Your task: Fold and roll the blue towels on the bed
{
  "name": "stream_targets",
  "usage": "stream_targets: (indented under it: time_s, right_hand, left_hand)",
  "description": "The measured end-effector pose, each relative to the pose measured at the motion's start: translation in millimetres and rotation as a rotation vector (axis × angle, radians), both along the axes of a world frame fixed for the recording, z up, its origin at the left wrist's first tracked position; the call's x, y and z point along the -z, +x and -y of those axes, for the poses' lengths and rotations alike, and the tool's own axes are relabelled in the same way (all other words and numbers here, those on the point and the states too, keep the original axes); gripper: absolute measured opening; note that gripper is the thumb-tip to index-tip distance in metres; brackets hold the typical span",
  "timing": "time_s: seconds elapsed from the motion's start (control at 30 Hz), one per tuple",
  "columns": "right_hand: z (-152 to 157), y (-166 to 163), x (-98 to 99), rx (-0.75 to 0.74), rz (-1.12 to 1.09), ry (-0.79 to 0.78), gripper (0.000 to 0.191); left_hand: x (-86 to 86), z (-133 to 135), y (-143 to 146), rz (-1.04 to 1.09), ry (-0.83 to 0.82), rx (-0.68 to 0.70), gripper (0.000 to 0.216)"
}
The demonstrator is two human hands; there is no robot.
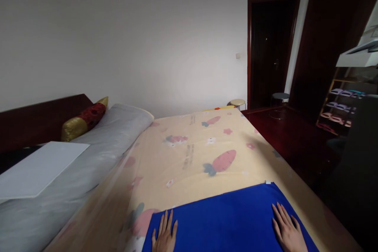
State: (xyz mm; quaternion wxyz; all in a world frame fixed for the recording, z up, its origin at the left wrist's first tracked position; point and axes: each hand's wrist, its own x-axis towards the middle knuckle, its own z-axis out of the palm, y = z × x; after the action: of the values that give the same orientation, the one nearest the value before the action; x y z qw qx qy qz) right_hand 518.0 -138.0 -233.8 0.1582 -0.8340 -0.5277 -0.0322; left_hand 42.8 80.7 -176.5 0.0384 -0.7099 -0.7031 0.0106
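Observation:
A blue cloth (224,220) lies spread flat on the bed, with a small white tag at its far right corner and its near part cut off by the frame. My left hand (164,233) rests palm down near the cloth's left edge, fingers stretched out. Near the right edge, my right hand (288,228) also lies flat on the cloth with its fingers spread. Beneath the cloth is a cream bed sheet (189,157) printed with carrots and flowers.
Grey bedding (112,141) runs along the bed's left, bearing a white board (47,167) and a red-and-gold cushion (85,120). Beyond the bed stand a beige stool (238,102) and a dark stool (280,96). A shoe rack (336,104) is at right.

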Motion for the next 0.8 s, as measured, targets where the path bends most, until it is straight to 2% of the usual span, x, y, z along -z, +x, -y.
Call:
stream_targets:
  time_s: [0.33, 0.43, 0.5, 0.53, 0.67, 0.73, 0.8]
  right_hand:
    - [2, 3, 7.6, 0.014, 0.049, -0.026, 0.061]
    - [-9, -14, -0.2, 0.029, 0.070, -0.033, 0.059]
    - [-27, -49, -7.8, -0.059, 0.057, -0.016, 0.056]
    - [-39, -74, -10.3, -0.158, 0.035, -0.008, 0.055]
    - [-100, -194, -3.5, -0.498, -0.061, 0.033, 0.053]
    - [-128, -242, 3.1, -0.575, -0.087, 0.032, 0.054]
    - [-147, -265, 4.1, -0.618, -0.119, 0.015, 0.055]
  left_hand:
    - [17.7, -1, -5, 0.073, 0.098, 0.044, 0.057]
    - [22.1, -1, -7, 0.093, 0.107, 0.042, 0.058]
    - [23.5, 0, -7, 0.110, 0.114, 0.045, 0.057]
    - [23.5, 0, -8, 0.118, 0.121, 0.047, 0.057]
    - [19.2, 2, -8, 0.126, 0.114, 0.047, 0.057]
    - [15.9, 2, -8, 0.123, 0.085, 0.048, 0.057]
    - [13.7, 2, -8, 0.122, 0.058, 0.044, 0.057]
